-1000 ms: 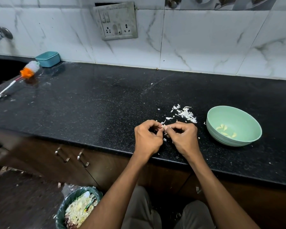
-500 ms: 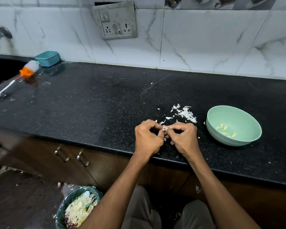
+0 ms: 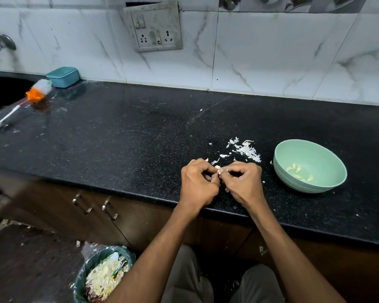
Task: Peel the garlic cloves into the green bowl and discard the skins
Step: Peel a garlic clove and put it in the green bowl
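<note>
Black speckled stone worktop (image 3: pixel 118 138): our left hand (image 3: pixel 198 184) and right hand (image 3: pixel 244 184) pinch one small pale garlic clove (image 3: pixel 218 170) beside the pale green round bowl (image 3: pixel 328 186).

**Stone, tile and plastic at the peeling spot**

The countertop (image 3: pixel 123 136) is black speckled stone, polished enough to carry a dull sheen and soft reflections. Behind it the wall tiles (image 3: pixel 271 51) are glossy white with grey marble veining. The green bowl (image 3: pixel 290 179) has a smooth matt finish, probably plastic, with faint ridges round its outer wall. The garlic skins (image 3: pixel 246 149) look thin, dry and papery; the peeled cloves (image 3: pixel 295 168) are smooth and pale. The cupboard fronts (image 3: pixel 53 204) are dark wood-look panels with shiny metal handles (image 3: pixel 109 209). The switch plate (image 3: pixel 154 27) is dull, grimy plastic. The bin liner (image 3: pixel 81 278) is crinkled glossy plastic film.
</note>
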Demonstrator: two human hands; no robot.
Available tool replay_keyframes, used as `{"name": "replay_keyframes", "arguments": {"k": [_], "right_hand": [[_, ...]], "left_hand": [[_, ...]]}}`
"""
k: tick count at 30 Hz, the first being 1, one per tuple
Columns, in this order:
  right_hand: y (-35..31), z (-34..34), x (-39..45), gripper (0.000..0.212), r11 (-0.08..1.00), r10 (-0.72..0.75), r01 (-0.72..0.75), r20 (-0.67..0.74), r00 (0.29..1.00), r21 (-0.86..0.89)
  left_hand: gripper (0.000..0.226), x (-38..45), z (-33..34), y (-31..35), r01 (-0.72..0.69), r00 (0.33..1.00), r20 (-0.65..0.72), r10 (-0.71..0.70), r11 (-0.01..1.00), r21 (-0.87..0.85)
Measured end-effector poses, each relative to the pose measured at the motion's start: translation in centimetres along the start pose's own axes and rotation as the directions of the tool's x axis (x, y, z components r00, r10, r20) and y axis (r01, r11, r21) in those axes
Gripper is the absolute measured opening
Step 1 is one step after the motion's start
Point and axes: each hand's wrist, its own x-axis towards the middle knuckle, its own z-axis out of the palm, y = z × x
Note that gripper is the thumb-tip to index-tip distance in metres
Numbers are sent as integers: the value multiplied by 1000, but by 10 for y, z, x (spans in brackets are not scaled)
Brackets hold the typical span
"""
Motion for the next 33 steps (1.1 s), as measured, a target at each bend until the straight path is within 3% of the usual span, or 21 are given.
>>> {"name": "replay_keyframes", "arguments": {"k": [5, 17, 25, 33], "right_hand": [[7, 3, 1, 11, 994, 61, -62, 20, 998, 92], [6, 2, 1, 14, 994, 60, -60, 2, 998, 90], [1, 4, 1, 13, 986, 92, -88, -19, 996, 139], [4, 3, 1, 16, 989, 74, -73, -3, 997, 131]], "left_hand": [[11, 1, -2, 1, 46, 999, 5, -46, 998, -38], [11, 0, -3, 3, -18, 1000, -13, 18, 1000, -9], [14, 1, -3, 5, 155, 988, 26, -153, 978, -137], [12, 1, -4, 6, 142, 990, 25, -140, 983, -112]]}}
